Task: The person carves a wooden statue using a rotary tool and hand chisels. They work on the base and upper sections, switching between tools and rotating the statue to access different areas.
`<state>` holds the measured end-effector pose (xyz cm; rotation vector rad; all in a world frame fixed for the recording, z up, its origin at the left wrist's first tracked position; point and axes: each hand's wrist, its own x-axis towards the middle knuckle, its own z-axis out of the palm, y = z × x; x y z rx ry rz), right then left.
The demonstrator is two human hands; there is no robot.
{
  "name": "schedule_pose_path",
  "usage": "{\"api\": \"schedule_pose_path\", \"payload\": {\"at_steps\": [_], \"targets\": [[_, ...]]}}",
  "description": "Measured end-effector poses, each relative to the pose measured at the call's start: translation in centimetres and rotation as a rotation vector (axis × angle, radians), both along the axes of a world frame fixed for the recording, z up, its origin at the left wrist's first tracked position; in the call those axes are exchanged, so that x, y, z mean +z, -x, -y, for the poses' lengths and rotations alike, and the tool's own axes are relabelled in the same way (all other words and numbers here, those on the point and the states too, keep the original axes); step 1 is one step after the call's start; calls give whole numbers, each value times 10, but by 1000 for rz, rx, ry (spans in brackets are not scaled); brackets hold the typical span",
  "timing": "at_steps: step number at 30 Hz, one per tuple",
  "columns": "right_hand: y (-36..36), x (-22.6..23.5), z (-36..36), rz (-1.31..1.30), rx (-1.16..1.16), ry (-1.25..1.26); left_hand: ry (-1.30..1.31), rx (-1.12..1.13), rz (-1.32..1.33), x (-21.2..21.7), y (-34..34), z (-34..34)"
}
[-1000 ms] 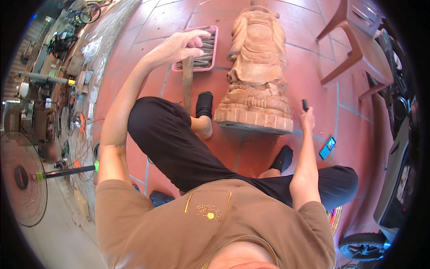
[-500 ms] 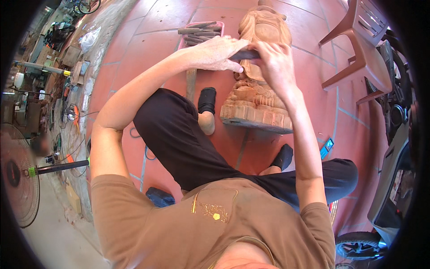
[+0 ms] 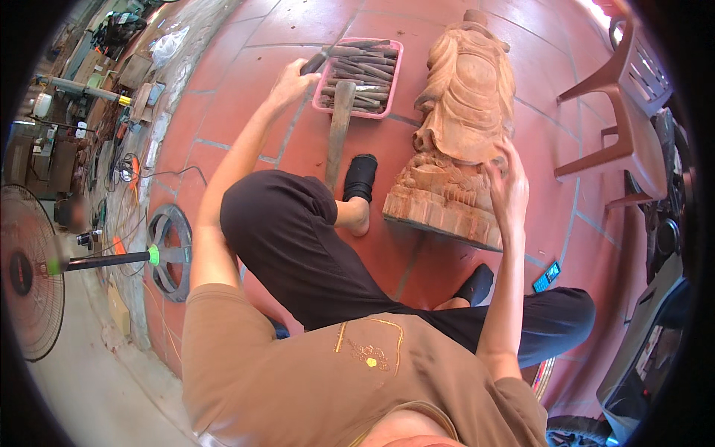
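We reach our left hand (image 3: 292,80) out over the red tiled floor (image 3: 238,112) to the near left corner of the shallow pink rectangular plastic tray (image 3: 325,95), and our fingers are closed around the handle of a dark, slim wood-handled chisel (image 3: 316,62) whose end lies across the tray's rim. The tray holds a heap of similar wooden-handled carving tools (image 3: 365,71), lying roughly parallel. Just beside the tray, on its near side, a long pale wooden mallet (image 3: 339,127) lies on the tiles, pointing toward our left foot in its black sock (image 3: 360,177). Our right hand (image 3: 508,188) rests with the fingers spread and bent against the right flank of the tall, light brown carved wooden statue (image 3: 463,112), gripping nothing; the hand touches the carving just above its rough stepped base (image 3: 439,207). The statue stands upright on the floor between our legs and the tray, well to the right of the tray. We sit with our black trousers (image 3: 298,246) folded, the right foot near the statue's base. A small blue phone (image 3: 547,276) lies on the tiles beside our right knee. A reddish-brown plastic chair (image 3: 618,127) stands to the right, and a standing fan (image 3: 30,272) lies far to our left.
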<state>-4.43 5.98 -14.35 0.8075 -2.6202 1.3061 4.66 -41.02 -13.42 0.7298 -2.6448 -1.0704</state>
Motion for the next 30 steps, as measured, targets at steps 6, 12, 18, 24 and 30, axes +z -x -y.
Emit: {"api": "schedule_pose_path", "payload": {"at_steps": [6,12,18,24,30], "targets": [[-28,-65,-22,159,-109,-197,40,244,67,-125,-2,36],[-28,-69,-17,106,-124,-237,180,276,138,-186,3,36],[-29,-66,-17,122,-160,-279,346,236,99,-221,10,23],[-30,-66,-16,139,-161,-277,339,184,94,-189,-1,29],[-27,-70,-21,245,-152,-170,69,-69,-73,-82,24,35]]}}
